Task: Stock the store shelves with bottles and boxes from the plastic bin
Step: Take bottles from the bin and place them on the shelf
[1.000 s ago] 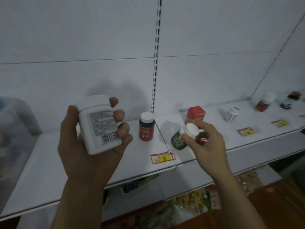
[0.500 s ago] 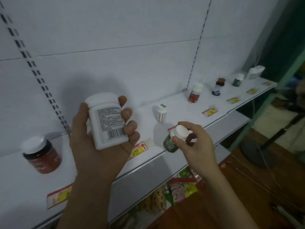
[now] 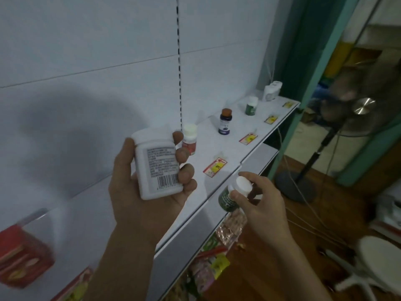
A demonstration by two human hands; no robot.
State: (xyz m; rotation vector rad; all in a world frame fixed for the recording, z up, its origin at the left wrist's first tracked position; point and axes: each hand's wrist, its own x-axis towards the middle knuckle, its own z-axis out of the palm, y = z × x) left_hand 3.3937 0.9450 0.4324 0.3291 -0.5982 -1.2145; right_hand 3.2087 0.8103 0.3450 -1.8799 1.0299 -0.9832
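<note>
Each hand point(image 3: 149, 200) w/ bottle point(image 3: 157, 164) — shelf point(image 3: 234, 146) ahead.

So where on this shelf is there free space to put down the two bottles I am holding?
The shelf has bare gaps between the red-labelled bottle, the brown-capped dark bottle and the green bottle, and a wide bare stretch from the red box to the red-labelled bottle. The far end, by the white pack, looks tighter.

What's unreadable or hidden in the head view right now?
- White bottle: label print too small to read; left hand covers its back.
- Green bottle: right hand hides much of it.
- Red box: blurred, cut by the left edge.
- Plastic bin: out of frame.
</note>
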